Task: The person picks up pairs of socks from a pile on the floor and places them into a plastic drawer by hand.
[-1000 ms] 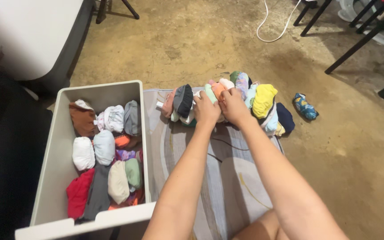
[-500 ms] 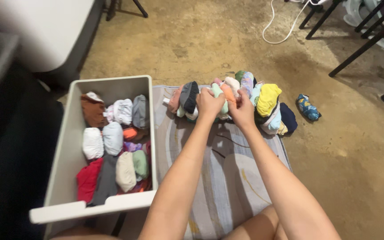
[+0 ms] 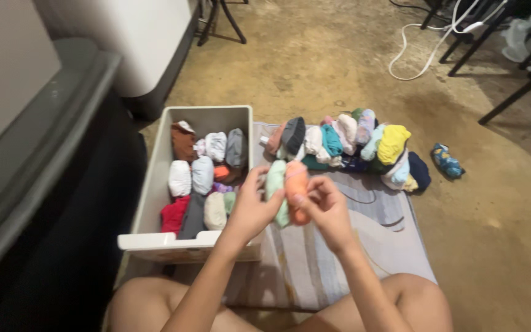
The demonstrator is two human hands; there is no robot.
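two rolled cloth bundles are held up between the knees, above the striped grey mat [image 3: 364, 246]: the pale green rolled bundle [image 3: 276, 184] is clasped in the left hand [image 3: 250, 209], and the orange rolled bundle [image 3: 297, 187] is pinched by the right hand [image 3: 327, 209]. each grip is best kept closed around the roll's middle so that no fold loosens. the white plastic bin [image 3: 155, 243] of rolled clothes sits just left, the row of coloured rolls [image 3: 351, 141] beyond.
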